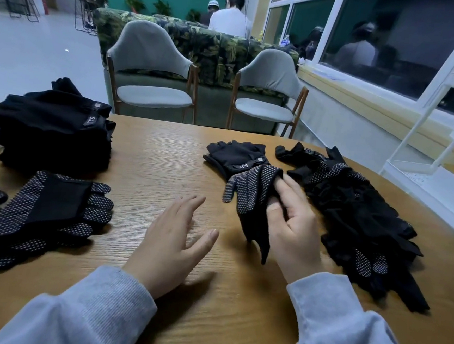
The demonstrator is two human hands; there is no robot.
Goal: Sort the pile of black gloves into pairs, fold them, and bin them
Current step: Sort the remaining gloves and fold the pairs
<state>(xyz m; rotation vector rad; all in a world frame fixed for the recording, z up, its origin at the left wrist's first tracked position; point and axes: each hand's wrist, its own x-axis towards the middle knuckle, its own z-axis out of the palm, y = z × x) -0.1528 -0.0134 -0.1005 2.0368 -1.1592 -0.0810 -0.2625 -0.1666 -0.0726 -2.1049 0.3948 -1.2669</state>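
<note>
The right hand (295, 226) pinches one dotted glove (251, 192); the left hand (171, 238) hovers flat, fingers spread, holding nothing. Two glove heaps lie on the surface (162, 150): a stack (52, 128) and a loose pile (358, 217).

Dim indoor light from overhead; soft shadows beneath hands on table (167, 151). Window (393, 43) beyond table dark, reflective. Wide-angle bending at edges; slight motion blur.

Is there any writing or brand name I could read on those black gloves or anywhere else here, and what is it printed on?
"5.11", seen upside down: grey wrist strap on the tall stack of folded black gloves.
"5.11", also upside down: wrist strap of the black glove lying flat beyond the dotted black glove that the right hand pinches.
Label on the clear plastic bottle by the window: too small to read.
</note>
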